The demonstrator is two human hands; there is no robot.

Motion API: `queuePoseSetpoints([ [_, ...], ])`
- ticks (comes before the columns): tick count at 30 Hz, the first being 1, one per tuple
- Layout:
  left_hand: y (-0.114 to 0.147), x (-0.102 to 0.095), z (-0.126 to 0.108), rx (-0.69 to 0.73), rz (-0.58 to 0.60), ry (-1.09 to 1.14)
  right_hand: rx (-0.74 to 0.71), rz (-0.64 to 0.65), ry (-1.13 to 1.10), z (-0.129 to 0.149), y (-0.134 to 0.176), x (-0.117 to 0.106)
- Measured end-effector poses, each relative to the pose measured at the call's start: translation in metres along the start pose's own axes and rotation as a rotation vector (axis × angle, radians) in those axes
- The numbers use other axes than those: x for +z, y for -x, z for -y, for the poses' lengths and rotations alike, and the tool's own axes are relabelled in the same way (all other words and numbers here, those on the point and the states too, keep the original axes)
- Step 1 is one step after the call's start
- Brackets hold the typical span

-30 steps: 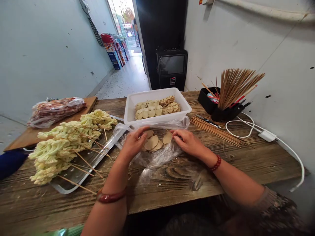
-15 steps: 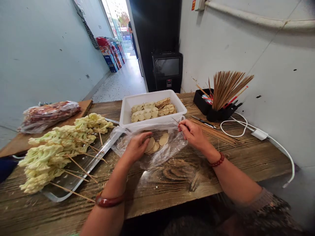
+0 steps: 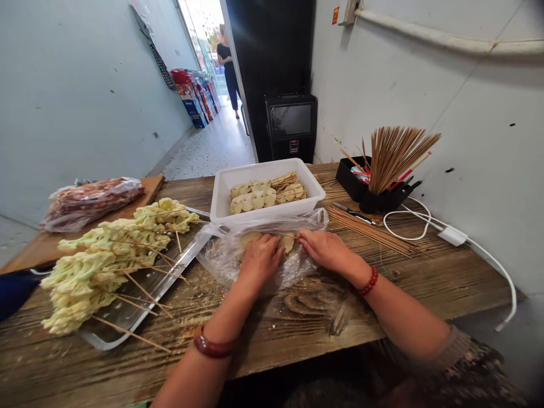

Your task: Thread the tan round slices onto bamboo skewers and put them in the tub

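My right hand [image 3: 325, 248] pinches a thin bamboo skewer [image 3: 293, 236], with its tip pointing left toward a round pale potato slice [image 3: 288, 243]. Fingers bent and close together, my left hand [image 3: 261, 258] is at the left edge of that slice and seems to hold it. Both hands are over a clear plastic bag [image 3: 215, 255] lying on the wooden table. More slices are partly hidden under my left hand. Just behind the bag stands a white plastic tub [image 3: 267, 217] with skewered slices [image 3: 253, 201] inside.
Skewered cauliflower [image 3: 106, 249] lies on a metal tray [image 3: 164, 289] at left, near bagged meat [image 3: 93, 201] on a wooden board [image 3: 155, 186]. At right are loose skewers [image 3: 369, 229], a black holder [image 3: 380, 199] full of skewers, and a white cable [image 3: 488, 258]. A person [image 3: 229, 71] stands in the doorway.
My left hand has moved right over the slices. My right hand has come down and left, bringing the skewer to a slice. The person in the doorway shows more fully.
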State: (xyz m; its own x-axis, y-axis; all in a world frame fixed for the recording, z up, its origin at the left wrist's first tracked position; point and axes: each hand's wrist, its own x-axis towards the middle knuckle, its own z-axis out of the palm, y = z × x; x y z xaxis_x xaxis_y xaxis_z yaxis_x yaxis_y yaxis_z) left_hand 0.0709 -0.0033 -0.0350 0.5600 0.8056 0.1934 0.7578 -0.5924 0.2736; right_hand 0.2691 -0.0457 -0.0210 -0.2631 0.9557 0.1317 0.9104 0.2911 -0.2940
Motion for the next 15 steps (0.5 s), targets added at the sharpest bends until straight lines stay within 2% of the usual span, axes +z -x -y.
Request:
queuePoseSetpoints([
  [6, -0.006, 0.009, -0.015, -0.151, -0.015, -0.107, 0.037, -0.027, -0.016, 0.002, -0.001, 0.004],
  [10, -0.012, 0.01, -0.017, -0.194, -0.036, -0.126, 0.049, -0.034, -0.042, 0.0, -0.002, 0.007],
  [15, -0.023, 0.006, -0.02, -0.282, 0.022, -0.004, 0.076, 0.019, -0.06, -0.002, -0.004, 0.007],
])
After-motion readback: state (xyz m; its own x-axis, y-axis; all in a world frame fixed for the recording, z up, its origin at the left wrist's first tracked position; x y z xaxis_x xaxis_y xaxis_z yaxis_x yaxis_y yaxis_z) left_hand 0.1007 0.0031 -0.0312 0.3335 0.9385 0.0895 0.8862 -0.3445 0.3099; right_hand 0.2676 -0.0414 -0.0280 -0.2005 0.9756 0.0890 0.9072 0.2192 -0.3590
